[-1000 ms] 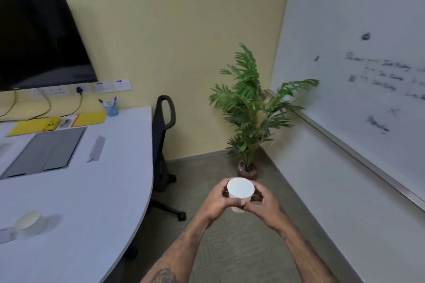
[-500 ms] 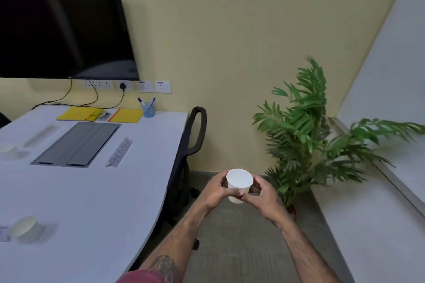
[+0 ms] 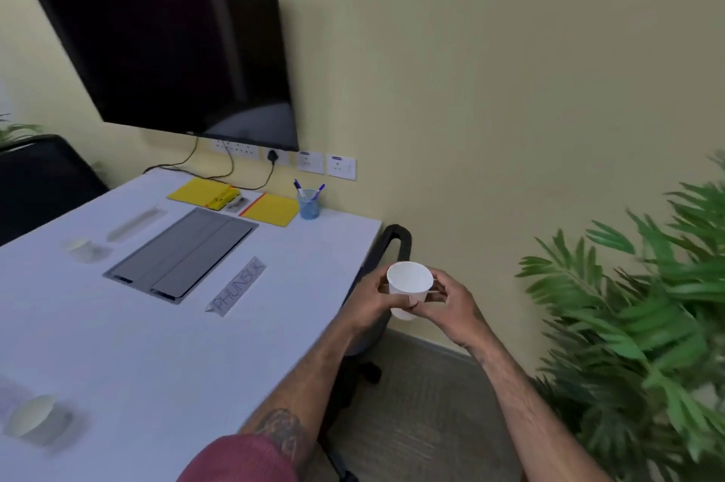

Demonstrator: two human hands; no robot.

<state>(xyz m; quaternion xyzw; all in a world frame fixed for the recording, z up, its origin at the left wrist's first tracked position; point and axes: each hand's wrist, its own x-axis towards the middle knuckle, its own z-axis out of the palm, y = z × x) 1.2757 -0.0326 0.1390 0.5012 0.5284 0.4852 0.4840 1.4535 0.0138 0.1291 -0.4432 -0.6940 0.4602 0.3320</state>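
A white paper cup (image 3: 409,282) is held upright in the air, just past the right edge of the white table (image 3: 164,348). My left hand (image 3: 372,303) grips its left side, fingers curled round the wall. My right hand (image 3: 451,303) grips the right side, thumb and fingers wrapped round the cup's lower half. The cup's bottom is hidden behind my fingers.
On the table lie a grey cable hatch (image 3: 184,254), a name plate (image 3: 237,287), yellow notebooks (image 3: 270,209), a blue pen holder (image 3: 309,203) and two other cups (image 3: 29,415) (image 3: 80,246). A black chair (image 3: 392,246) stands behind my hands; a potted palm (image 3: 635,332) fills the right. A TV (image 3: 168,46) hangs on the wall.
My view has swung left: the whiteboard has left the frame and the plant has slid to the right edge. Both hands keep holding the cup, now closer to the table edge.
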